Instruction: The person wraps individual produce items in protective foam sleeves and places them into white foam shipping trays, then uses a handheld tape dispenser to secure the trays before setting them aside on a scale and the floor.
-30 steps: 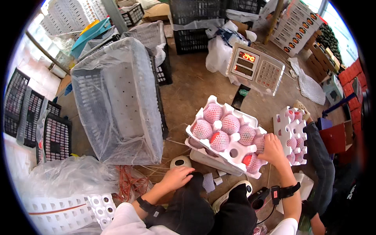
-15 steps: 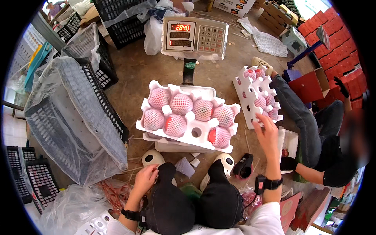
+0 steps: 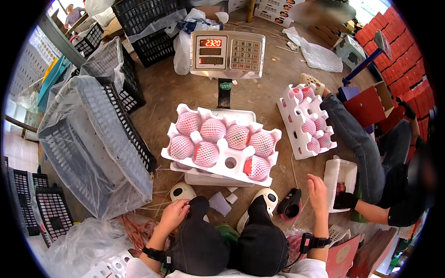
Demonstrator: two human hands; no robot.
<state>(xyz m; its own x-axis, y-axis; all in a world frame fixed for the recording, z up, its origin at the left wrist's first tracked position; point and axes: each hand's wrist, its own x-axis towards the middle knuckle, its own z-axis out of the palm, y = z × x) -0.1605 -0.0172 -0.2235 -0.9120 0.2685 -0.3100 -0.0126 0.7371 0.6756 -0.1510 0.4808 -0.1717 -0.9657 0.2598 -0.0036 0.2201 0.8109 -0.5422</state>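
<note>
A white foam tray [image 3: 218, 162] rests tilted on the weighing scale [image 3: 227, 55], whose red display is lit. In its wells sit several round fruits [image 3: 213, 130] wrapped in pink foam nets; one front well holds no fruit. My left hand [image 3: 175, 212] lies on my left knee, fingers loosely extended, holding nothing. To the right of the scale, my right hand [image 3: 318, 191] hovers over the floor with fingers stretched out and nothing in it. Beyond it stands a second white foam tray [image 3: 295, 131] with more net-wrapped fruits, apart from my hand.
A plastic-lined black crate [image 3: 99, 153] leans at the left. Another person's gloved hand [image 3: 345, 200] reaches a white foam box [image 3: 331, 181] at the right. A black-and-pink tape dispenser-like object [image 3: 291, 206] lies near my shoe. Red boxes [image 3: 394, 55] are stacked far right.
My right hand has drawn back toward me, away from the second foam tray. The scale's display shows a different, lower reading. My left hand stays on the knee.
</note>
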